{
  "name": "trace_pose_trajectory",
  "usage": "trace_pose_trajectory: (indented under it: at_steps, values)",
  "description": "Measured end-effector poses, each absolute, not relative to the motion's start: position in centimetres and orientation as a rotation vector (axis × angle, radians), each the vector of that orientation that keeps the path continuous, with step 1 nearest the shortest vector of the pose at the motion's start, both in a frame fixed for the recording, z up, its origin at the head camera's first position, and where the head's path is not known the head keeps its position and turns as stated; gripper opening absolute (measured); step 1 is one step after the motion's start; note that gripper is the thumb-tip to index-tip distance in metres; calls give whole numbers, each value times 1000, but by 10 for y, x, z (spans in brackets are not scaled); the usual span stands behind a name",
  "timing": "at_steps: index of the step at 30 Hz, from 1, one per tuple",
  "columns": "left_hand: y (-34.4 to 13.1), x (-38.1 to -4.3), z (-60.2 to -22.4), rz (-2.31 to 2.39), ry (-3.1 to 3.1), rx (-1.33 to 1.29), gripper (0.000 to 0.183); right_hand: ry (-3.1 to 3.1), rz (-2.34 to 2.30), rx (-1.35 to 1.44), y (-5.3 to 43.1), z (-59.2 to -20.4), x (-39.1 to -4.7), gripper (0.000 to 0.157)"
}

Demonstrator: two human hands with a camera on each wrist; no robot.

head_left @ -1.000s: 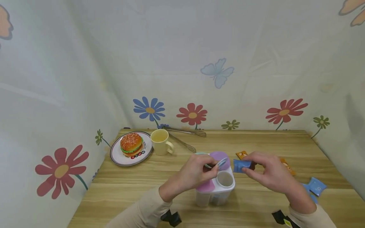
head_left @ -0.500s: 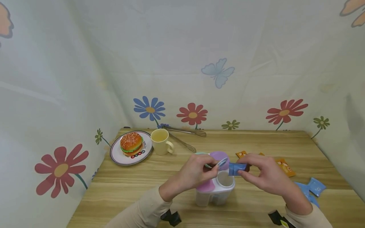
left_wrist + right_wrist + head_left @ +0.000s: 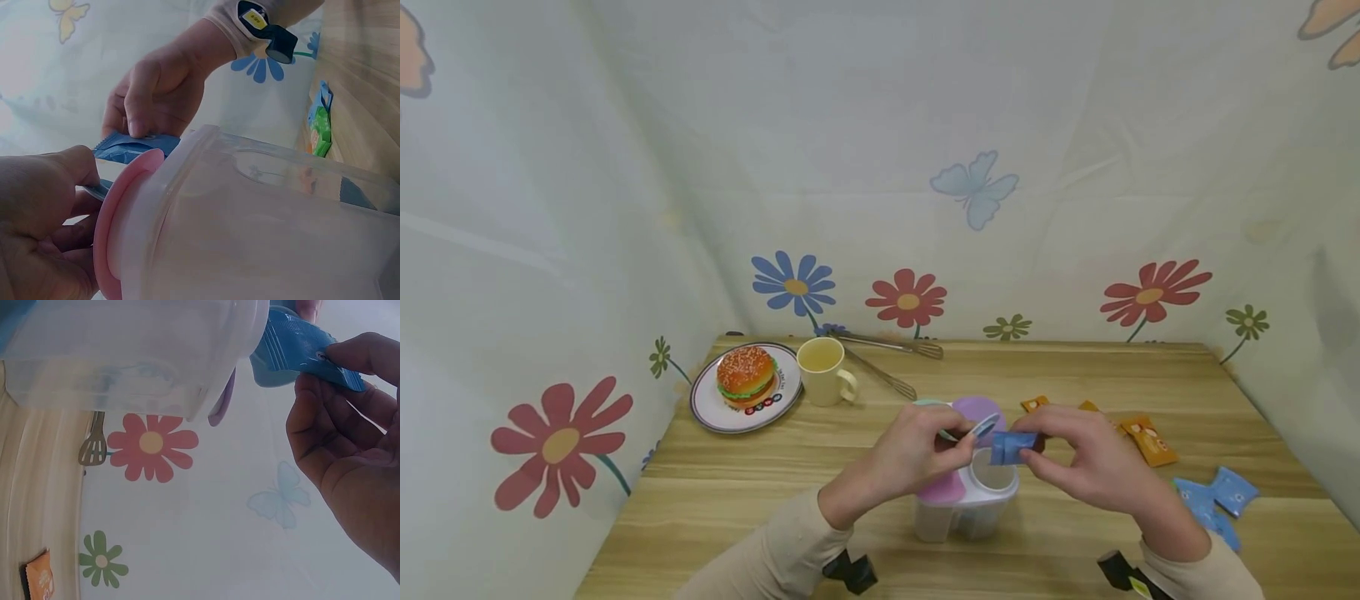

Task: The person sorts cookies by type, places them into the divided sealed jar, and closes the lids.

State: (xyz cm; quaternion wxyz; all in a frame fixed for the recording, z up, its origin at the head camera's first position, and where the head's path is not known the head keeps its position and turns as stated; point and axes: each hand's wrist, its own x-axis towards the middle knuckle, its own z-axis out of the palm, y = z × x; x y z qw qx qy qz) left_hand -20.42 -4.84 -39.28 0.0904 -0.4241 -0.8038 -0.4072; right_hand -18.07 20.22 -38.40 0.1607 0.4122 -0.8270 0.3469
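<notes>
A translucent storage box [image 3: 966,507] with several round lidded compartments stands on the table. In the head view its pink lid [image 3: 942,490] and purple lid [image 3: 979,410] are in place, while one round opening [image 3: 994,475] at the front right is uncovered. My left hand [image 3: 913,450] pinches a pale blue lid [image 3: 985,427], tilted up beside that opening. Between thumb and fingers, my right hand [image 3: 1097,460] holds a small blue packet [image 3: 300,347] just above the opening. Something blue [image 3: 356,194] shows low through the box wall in the left wrist view.
Several blue packets [image 3: 1232,492] lie at the right, with orange packets [image 3: 1152,442] behind my right hand. A plate [image 3: 711,408] bearing a toy burger [image 3: 747,375], a yellow mug [image 3: 822,379] and a metal whisk [image 3: 917,348] stand farther back left.
My right hand has moved left with the blue packet, from beside the box to over the uncovered opening. My left hand has stayed in place with the pale blue lid.
</notes>
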Motion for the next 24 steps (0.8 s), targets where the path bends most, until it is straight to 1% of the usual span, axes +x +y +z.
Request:
trace_pose_trajectory:
  at_steps: [11, 24]
  values:
    - [-48, -204, -392, -1210, -2390, -1260, 4, -2391, 1004, 1168, 200, -386, -180, 37]
    - [-48, -203, -390, -1209, -2402, -1260, 4, -2384, 1035, 1200, 196, -390, -181, 34]
